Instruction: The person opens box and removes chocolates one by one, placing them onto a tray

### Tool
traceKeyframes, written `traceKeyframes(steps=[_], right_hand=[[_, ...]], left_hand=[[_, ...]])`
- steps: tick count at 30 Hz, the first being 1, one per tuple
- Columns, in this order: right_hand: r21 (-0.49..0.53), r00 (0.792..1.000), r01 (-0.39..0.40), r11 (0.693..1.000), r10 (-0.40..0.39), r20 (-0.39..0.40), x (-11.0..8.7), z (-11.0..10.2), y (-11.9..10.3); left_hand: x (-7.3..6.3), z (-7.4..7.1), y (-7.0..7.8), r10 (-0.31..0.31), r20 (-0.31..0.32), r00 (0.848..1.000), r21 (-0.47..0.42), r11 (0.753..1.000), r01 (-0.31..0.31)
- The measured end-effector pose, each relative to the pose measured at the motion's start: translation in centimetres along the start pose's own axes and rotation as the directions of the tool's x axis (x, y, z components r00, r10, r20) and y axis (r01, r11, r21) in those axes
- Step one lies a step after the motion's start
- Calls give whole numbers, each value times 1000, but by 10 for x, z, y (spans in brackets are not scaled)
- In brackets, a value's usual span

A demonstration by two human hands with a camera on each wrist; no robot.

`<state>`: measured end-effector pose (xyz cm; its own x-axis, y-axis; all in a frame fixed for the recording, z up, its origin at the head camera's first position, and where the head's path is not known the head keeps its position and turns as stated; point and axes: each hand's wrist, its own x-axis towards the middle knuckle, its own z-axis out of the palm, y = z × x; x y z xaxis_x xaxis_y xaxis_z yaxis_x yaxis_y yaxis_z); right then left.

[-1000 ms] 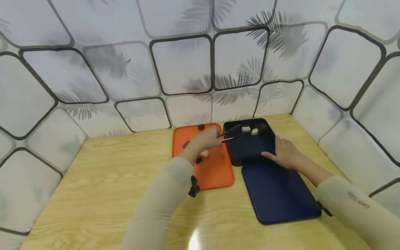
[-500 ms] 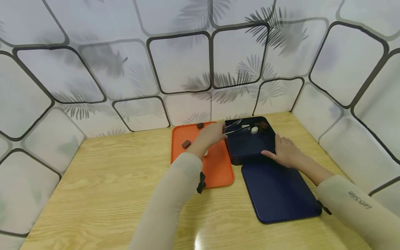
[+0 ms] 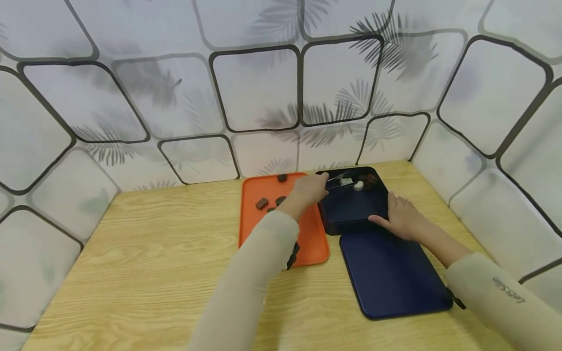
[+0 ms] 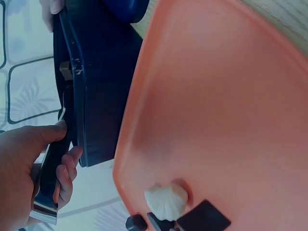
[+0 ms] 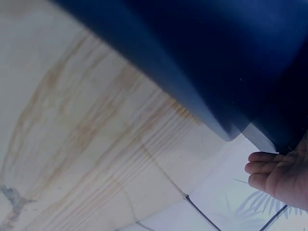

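The left hand (image 3: 310,189) grips tongs (image 4: 53,166) — slender, shiny, black and silver.

Booth-like corner: leaf-print walls (image 3: 256,92), wooden table (image 3: 149,263)

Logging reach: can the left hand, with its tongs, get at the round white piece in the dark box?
Probably yes: the dark box is open, and the tongs in the left hand point into it, near the round white piece.

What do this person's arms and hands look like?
The left sleeve and right sleeve are cream, the right one carrying dark lettering. A small black attachment shows beneath the left sleeve. The left hand and right hand are ungloved.
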<state>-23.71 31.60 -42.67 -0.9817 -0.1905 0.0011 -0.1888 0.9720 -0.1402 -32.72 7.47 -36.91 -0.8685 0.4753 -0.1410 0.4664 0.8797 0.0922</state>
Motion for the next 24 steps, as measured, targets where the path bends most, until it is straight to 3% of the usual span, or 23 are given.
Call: traceKeyframes(steps=[6,14,24], right_hand=[[-5,1000,11,1000,-11,-3,-1,-3,-1],[3,1000,10,1000,-10,3,-2,-5,-4],[5,1000,9,1000,-9,11,0,-3,-2]], left_hand=[[1,1,4,-7,-10,1000,4,1000,7],[1,-2,15,5,-34,999,220,976,2],[2,-11,20,19,-5,1000,278,960,-17]])
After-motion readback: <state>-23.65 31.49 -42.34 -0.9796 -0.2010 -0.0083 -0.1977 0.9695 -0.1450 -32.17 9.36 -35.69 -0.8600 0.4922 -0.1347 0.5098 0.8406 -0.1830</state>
